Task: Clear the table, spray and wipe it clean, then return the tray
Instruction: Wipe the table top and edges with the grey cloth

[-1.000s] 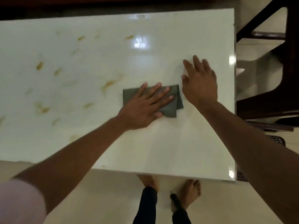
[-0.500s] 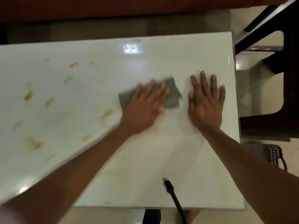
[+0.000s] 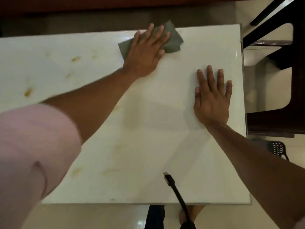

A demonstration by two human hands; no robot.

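At the far edge of the tabletop (image 3: 148, 146) I have my left hand (image 3: 145, 53) pressed flat on the grey cloth (image 3: 173, 40), fingers (image 3: 160, 33) straight and spread over it, one corner of the cloth poking past the edge. My right hand (image 3: 212, 100) lies flat on the bare surface near the right side, fingers straight, holding nothing, apparently bracing me. Yellowish stains (image 3: 28, 92) remain on the left half and a few near me. The cloth looks soft, thin and light; it should bunch if pinched, so I judge a flat palm over its middle handles it best. A black cable end (image 3: 169, 179) dangles over the near edge.
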